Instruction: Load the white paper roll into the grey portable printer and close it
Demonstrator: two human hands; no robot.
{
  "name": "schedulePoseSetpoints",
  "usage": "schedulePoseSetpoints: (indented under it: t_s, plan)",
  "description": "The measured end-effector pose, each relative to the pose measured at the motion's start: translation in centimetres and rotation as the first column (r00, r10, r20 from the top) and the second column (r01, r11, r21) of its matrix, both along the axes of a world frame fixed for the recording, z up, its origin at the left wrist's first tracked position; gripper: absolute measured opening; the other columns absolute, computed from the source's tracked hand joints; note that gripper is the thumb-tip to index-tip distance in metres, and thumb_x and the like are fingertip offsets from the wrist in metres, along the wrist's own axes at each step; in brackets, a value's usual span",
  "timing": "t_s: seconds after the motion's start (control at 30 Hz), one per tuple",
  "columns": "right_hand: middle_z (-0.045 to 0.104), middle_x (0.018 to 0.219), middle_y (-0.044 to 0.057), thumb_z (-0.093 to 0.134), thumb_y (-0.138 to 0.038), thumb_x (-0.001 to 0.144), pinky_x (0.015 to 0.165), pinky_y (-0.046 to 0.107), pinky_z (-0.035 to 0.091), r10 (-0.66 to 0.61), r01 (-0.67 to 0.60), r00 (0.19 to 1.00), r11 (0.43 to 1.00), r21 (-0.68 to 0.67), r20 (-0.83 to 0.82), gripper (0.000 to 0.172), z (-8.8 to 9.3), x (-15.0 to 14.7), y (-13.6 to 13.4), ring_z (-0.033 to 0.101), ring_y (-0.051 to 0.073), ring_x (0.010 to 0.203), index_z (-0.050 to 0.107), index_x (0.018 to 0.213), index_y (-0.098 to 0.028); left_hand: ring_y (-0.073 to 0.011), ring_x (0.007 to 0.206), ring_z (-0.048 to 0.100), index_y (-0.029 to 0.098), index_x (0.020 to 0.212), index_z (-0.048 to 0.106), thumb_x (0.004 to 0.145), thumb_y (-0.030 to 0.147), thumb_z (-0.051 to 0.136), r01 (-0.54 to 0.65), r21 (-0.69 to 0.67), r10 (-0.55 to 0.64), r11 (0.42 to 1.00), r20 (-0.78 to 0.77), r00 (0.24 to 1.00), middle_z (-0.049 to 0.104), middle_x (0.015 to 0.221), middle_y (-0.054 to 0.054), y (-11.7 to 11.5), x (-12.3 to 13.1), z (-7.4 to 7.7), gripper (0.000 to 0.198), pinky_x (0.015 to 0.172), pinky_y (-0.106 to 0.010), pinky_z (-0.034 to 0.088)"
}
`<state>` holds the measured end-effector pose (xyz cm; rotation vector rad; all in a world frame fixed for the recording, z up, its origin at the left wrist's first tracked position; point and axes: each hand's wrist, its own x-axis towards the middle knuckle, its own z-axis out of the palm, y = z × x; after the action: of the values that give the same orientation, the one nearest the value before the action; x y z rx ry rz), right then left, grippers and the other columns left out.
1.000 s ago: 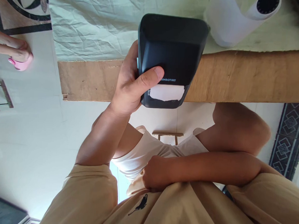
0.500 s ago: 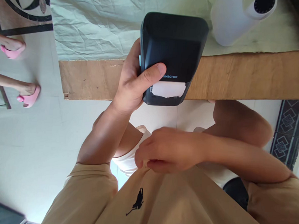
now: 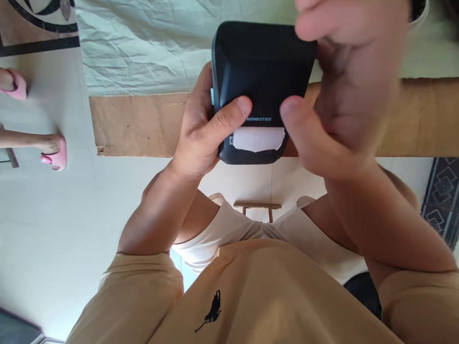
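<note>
My left hand (image 3: 200,134) is closed around a black handheld label printer (image 3: 258,65), thumb pressed on its front face next to the brand lettering. A white label strip (image 3: 259,139) with a torn edge sticks out of the printer's slot. My right hand (image 3: 345,96) is raised at the printer's right side, blurred by motion. Its thumb points toward the label strip and its fingers are loosely curled, with nothing visible in them. The printer is held over the edge of a wooden table (image 3: 140,121).
A wrinkled pale green cloth (image 3: 144,34) covers the tabletop behind the printer. Another person's feet in pink sandals (image 3: 53,152) stand on the white tiled floor at left. A small wooden stool (image 3: 257,207) shows between my knees. A dark patterned tile border (image 3: 443,198) runs at right.
My right hand rose from my shirt hem up to the printer's right side, now covering the white roll on the table. The other person's feet shifted at left. The left hand stayed put.
</note>
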<state>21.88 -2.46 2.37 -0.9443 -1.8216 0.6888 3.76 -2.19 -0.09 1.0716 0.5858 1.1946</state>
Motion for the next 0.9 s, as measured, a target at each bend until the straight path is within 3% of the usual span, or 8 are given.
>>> schedulePoseSetpoints:
  t_s: [0.07,0.13,0.27,0.37,0.5,0.63,0.73,0.9]
  plan:
    - [0.058,0.134,0.007,0.048,-0.037,0.091,0.116,0.048,0.043,-0.008,0.021,0.996,0.987,0.16,-0.084,0.042,-0.8,-0.4,0.5,0.051,0.026,0.136,0.055,0.128,-0.02,-0.0239,0.093,0.065,0.028,0.111,0.067,0.088,0.042,0.068,-0.008,-0.021,0.008,1.0,-0.002,1.0,0.066,0.098,-0.004,-0.2,0.3,0.4,0.027,0.08,-0.036,0.051]
    - [0.059,0.132,0.009,0.05,-0.031,0.089,0.118,0.047,0.041,-0.02,0.047,0.993,0.971,0.234,-0.115,0.04,-1.3,-0.7,0.6,0.053,0.025,0.133,0.057,0.127,-0.02,-0.0266,0.105,0.065,0.031,0.108,0.068,0.09,0.046,0.063,-0.025,-0.034,0.025,0.999,-0.001,1.0,0.066,0.098,-0.004,-0.3,0.4,1.0,0.024,0.083,-0.036,0.052]
    - [0.062,0.126,0.006,0.049,-0.033,0.089,0.113,0.045,0.045,-0.102,0.127,0.985,0.974,0.187,-0.14,0.038,-1.5,-1.2,0.4,0.056,0.024,0.125,0.058,0.123,-0.022,-0.0292,0.129,0.058,0.036,0.115,0.067,0.093,0.054,0.055,0.047,-0.129,-0.06,0.991,-0.101,0.993,0.067,0.118,-0.004,-0.1,0.4,2.1,0.031,0.093,-0.037,0.053]
    - [0.06,0.129,0.004,0.046,-0.029,0.089,0.114,0.042,0.044,-0.146,0.161,0.981,0.979,0.122,-0.126,0.039,-1.3,-1.3,0.2,0.056,0.021,0.125,0.056,0.125,-0.023,-0.0282,0.137,0.052,0.039,0.121,0.065,0.095,0.061,0.047,0.036,-0.141,-0.05,0.989,-0.098,0.994,0.064,0.127,-0.003,0.2,0.3,2.0,0.039,0.097,-0.038,0.053]
    - [0.058,0.133,0.007,0.043,-0.033,0.091,0.116,0.041,0.042,-0.11,0.123,0.989,0.983,0.134,-0.103,0.037,-1.2,-1.3,0.3,0.054,0.02,0.129,0.052,0.126,-0.022,-0.0281,0.136,0.053,0.034,0.128,0.063,0.097,0.062,0.037,0.022,-0.22,-0.032,0.975,-0.038,0.999,0.068,0.116,-0.006,0.3,0.3,1.2,0.049,0.098,-0.04,0.052]
    - [0.053,0.138,0.009,0.042,-0.04,0.093,0.117,0.043,0.043,-0.092,0.094,0.996,0.985,0.143,-0.022,0.042,-1.4,-1.3,0.5,0.05,0.021,0.134,0.045,0.131,-0.023,-0.029,0.133,0.053,0.026,0.115,0.07,0.099,0.061,0.036,-0.021,-0.251,0.008,0.968,-0.052,0.999,0.069,0.117,-0.008,0.4,-0.1,0.6,0.051,0.104,-0.041,0.048]
    - [0.049,0.143,0.009,0.041,-0.044,0.094,0.116,0.043,0.044,-0.087,0.084,0.996,0.99,0.114,0.017,0.045,-1.6,-1.2,0.5,0.049,0.021,0.136,0.04,0.135,-0.026,-0.0305,0.131,0.052,0.024,0.105,0.073,0.099,0.064,0.034,-0.065,-0.236,0.053,0.97,-0.055,0.997,0.069,0.119,-0.009,0.4,-0.2,0.7,0.056,0.107,-0.041,0.045]
    - [0.05,0.142,0.01,0.045,-0.039,0.093,0.118,0.045,0.042,-0.06,0.062,0.998,0.99,0.13,-0.022,0.044,-1.6,-1.2,0.5,0.049,0.023,0.137,0.043,0.135,-0.025,-0.0312,0.132,0.051,0.023,0.104,0.072,0.097,0.068,0.033,-0.074,-0.277,0.06,0.958,-0.06,0.996,0.068,0.115,-0.011,0.1,0.3,1.2,0.059,0.107,-0.04,0.045]
